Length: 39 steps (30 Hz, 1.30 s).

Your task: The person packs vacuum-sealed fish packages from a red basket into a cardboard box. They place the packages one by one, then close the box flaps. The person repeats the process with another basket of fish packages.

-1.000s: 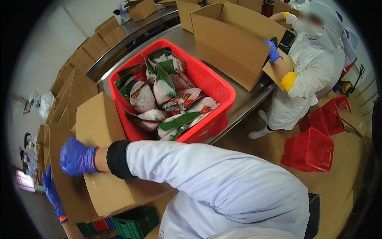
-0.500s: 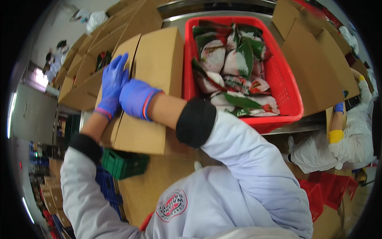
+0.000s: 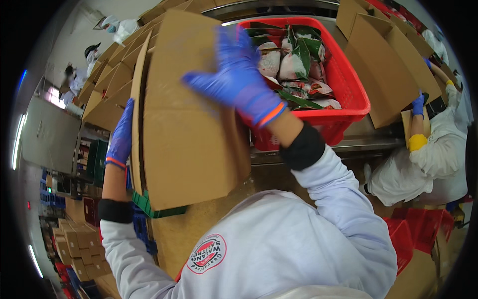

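A brown cardboard box (image 3: 184, 134) stands in front of me, its two top flaps raised with a narrow dark gap between them. My left hand (image 3: 121, 134), in a blue glove, lies with straight fingers flat along the box's left side. My right hand (image 3: 239, 74), gloved the same way and a little blurred, is spread wide over the upper right part of the box, thumb pointing left. Whether its palm touches the cardboard I cannot tell. Just right of it stands a red plastic crate (image 3: 356, 94) holding several frosty bags (image 3: 295, 67) with green and white print.
Metal worktable (image 3: 368, 137) under the crate. More open cardboard boxes stand at the far left and at the right (image 3: 378, 70). A co-worker (image 3: 423, 154) in white handles a box at the right. Below the box are a green crate (image 3: 157, 208) and, lower right, red crates (image 3: 413, 231).
My hands have parted: the left slid down to the box's left side, the right swung up and right and spread its fingers. The box's top flaps have lifted and tilted.
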Tool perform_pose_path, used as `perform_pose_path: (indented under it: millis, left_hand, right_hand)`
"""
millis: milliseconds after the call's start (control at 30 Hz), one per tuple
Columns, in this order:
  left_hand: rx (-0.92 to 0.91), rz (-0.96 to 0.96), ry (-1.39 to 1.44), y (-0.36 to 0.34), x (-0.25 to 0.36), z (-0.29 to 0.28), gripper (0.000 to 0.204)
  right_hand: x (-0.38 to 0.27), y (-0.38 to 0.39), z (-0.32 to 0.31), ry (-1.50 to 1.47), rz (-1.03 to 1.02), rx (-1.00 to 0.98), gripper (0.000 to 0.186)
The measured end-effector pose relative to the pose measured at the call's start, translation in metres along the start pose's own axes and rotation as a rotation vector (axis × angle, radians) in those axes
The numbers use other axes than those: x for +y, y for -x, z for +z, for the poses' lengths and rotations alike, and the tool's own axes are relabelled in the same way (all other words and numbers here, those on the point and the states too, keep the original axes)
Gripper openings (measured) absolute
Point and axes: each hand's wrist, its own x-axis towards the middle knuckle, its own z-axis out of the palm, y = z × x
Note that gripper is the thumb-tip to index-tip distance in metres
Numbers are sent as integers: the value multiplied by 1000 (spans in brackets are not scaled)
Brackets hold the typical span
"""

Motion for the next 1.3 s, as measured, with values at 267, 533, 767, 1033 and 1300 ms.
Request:
perform_pose_path:
  millis: [267, 533, 767, 1033, 1300]
  left_hand:
    - [33, 414, -78, 50, 55, 13, 42]
    - [-19, 520, 314, -5, -32, -45, 49]
    - [-107, 506, 349, -20, -4, -12, 45]
    - [347, 778, -1085, -57, 32, 52, 43]
    - [172, 764, -1147, 23, -57, 87, 23]
  right_hand:
    - [-57, -26, -43, -894, 240, -280, 45]
    - [24, -3, -55, -375, -193, -374, 59]
    - [66, -49, -30, 15, -531, -179, 47]
    - [111, -100, 38, 228, 190, -605, 68]
    - [96, -88, 90, 872, 423, -844, 75]
